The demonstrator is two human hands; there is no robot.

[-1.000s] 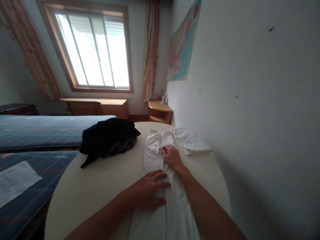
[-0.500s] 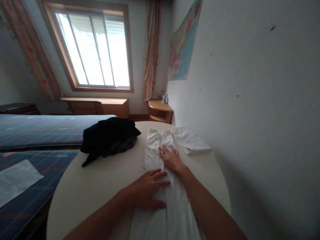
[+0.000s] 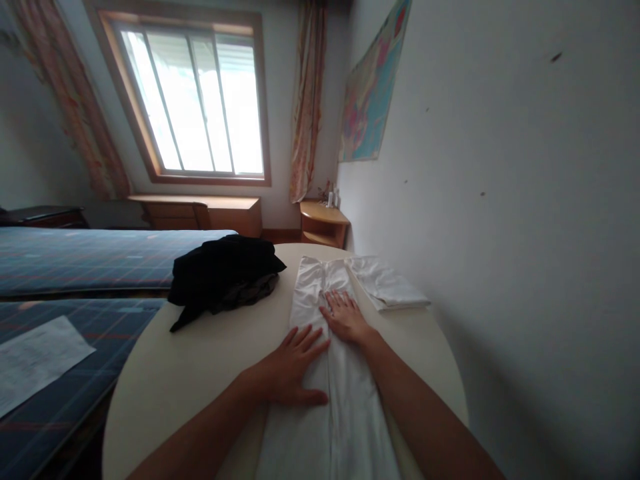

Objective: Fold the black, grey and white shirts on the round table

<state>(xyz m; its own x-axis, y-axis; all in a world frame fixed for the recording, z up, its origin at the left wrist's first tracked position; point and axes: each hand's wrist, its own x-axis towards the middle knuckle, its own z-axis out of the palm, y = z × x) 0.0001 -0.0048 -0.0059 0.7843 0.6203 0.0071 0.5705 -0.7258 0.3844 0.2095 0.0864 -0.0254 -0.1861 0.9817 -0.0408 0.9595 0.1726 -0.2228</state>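
White trousers (image 3: 350, 400) lie lengthwise on a round cream table (image 3: 200, 387), their two legs side by side and running off the bottom of the view. My left hand (image 3: 293, 367) rests flat on the left leg, fingers spread and thumb pointing right. Farther up, my right hand (image 3: 345, 317) lies palm down near the seam between the legs, its fingers stretched out. To the right of the trousers' far end is a folded white cloth (image 3: 393, 287), which seems to touch them. Neither hand grips anything.
A heap of black clothing (image 3: 225, 270) sits at the table's left back edge. Left of the table are plaid mattresses (image 3: 90, 263), with a sheet of paper (image 3: 40, 360) on the nearer one. A white wall (image 3: 525, 267) stands close on the right; a corner shelf (image 3: 323, 213) is behind.
My left hand has slid slightly up and left along the trouser leg, its fingers more spread. My right hand's fingers look flatter. The whole view has shifted a little.
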